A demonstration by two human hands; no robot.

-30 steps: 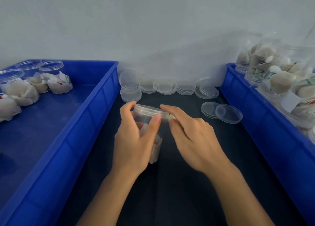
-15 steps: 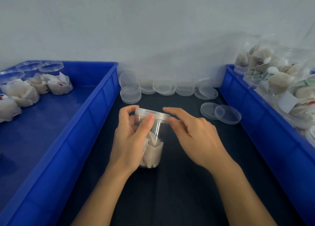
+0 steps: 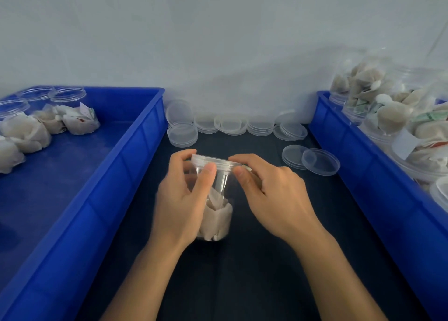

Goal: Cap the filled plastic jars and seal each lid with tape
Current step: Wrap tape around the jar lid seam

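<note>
A clear plastic jar (image 3: 218,214) with pale paper-wrapped pieces inside stands upright on the dark table (image 3: 254,272) between two blue bins. A clear lid (image 3: 213,160) sits on its top. My left hand (image 3: 179,204) grips the jar's left side, thumb and fingers curled round it just under the lid. My right hand (image 3: 269,194) pinches the right edge of the lid between thumb and forefinger, with a small pale strip, perhaps tape, at the fingertips. No tape roll shows.
Stacks of loose clear lids (image 3: 232,124) line the wall, two more (image 3: 312,160) lie to the right. The left blue bin (image 3: 135,156) holds several jars lying down. The right blue bin (image 3: 363,170) is piled with filled jars.
The jar has gone from tilted toward me to standing upright on the table. My left hand shifted its grip down the side; my right hand stayed at the lid's right edge.
</note>
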